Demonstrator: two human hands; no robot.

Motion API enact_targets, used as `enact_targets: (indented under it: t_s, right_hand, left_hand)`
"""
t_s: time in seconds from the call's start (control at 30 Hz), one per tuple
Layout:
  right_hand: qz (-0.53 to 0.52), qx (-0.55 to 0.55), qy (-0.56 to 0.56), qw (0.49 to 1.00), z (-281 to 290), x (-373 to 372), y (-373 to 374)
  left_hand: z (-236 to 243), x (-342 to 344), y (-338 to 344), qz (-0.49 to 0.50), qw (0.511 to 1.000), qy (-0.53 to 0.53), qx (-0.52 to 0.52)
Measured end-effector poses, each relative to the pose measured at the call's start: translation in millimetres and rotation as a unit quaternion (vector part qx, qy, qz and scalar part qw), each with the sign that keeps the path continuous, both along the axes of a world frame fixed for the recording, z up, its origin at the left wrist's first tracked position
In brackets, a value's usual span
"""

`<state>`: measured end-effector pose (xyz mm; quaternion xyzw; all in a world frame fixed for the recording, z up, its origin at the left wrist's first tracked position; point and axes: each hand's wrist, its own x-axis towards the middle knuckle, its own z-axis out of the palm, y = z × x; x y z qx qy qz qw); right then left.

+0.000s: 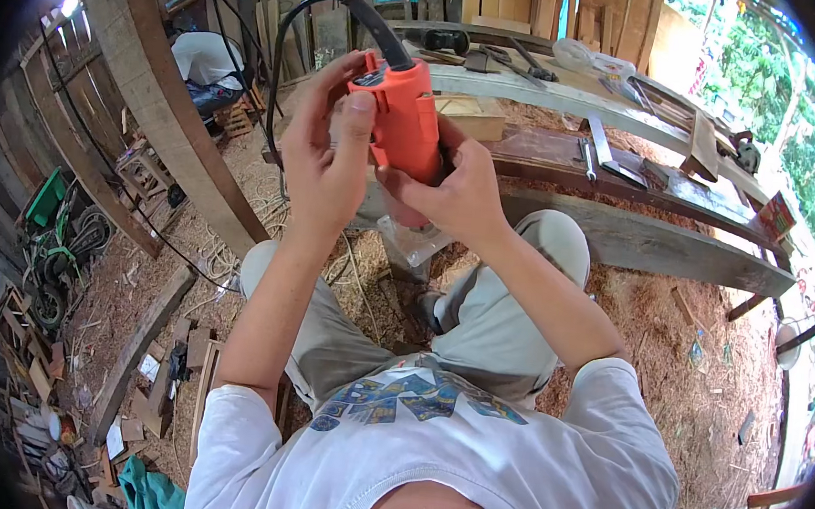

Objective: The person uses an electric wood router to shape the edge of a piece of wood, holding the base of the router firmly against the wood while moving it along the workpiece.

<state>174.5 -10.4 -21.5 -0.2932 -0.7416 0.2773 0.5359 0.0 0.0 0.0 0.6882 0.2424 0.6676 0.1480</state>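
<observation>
An orange-red corded power tool, shaped like a trim router, is held up in front of me over my knees. Its black cord leaves the top end and loops off to the left. My left hand grips the upper left side, thumb near the top end. On the lower right side, my right hand is wrapped round the body, its thumb across the front. Below the tool shows a clear plastic piece; whether it is attached to the tool I cannot tell.
Beyond my hands is a wooden bench bearing several hand tools, including a wrench and a square. A wooden post slants at the left. A person in white bends over behind it. Wood shavings and scraps cover the floor.
</observation>
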Motion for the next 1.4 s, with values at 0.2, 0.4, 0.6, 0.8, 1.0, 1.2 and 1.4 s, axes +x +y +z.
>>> enact_targets:
  t_s: [0.2, 0.4, 0.6, 0.8, 1.0, 1.2, 1.4]
  right_hand:
    - [-0.022, 0.014, 0.077, 0.997, 13.2, 2.2, 2.0]
    - [0.011, 0.001, 0.128, 0.992, 17.7, 17.8, 50.0]
    - [0.176, -0.138, 0.118, 0.968, 29.8, 47.4, 78.7]
    - [0.168, -0.174, 0.113, 0.964, 43.7, 79.7, 111.8]
    - [0.163, -0.085, 0.112, 0.977, 49.7, 84.7, 151.7]
    - [0.060, -0.002, 0.172, 0.983, 42.1, 76.2, 189.5]
    - [-0.023, -0.037, 0.173, 0.984, 52.5, 83.2, 218.9]
  left_hand:
    - [32.8, 13.6, 5.5, -0.076, 0.996, -0.050, 0.011]
    - [62.2, 22.7, 39.7, -0.137, 0.991, -0.010, -0.003]
    - [90.2, 40.9, 56.8, -0.194, 0.980, 0.044, -0.033]
    - [118.0, 66.8, 64.9, -0.253, 0.961, 0.048, -0.101]
    - [126.4, 76.1, 121.5, -0.305, 0.943, 0.083, -0.105]
    - [62.0, 57.1, 209.9, -0.288, 0.952, 0.084, 0.059]
    - [-47.0, 22.5, 242.3, -0.182, 0.975, 0.076, -0.099]
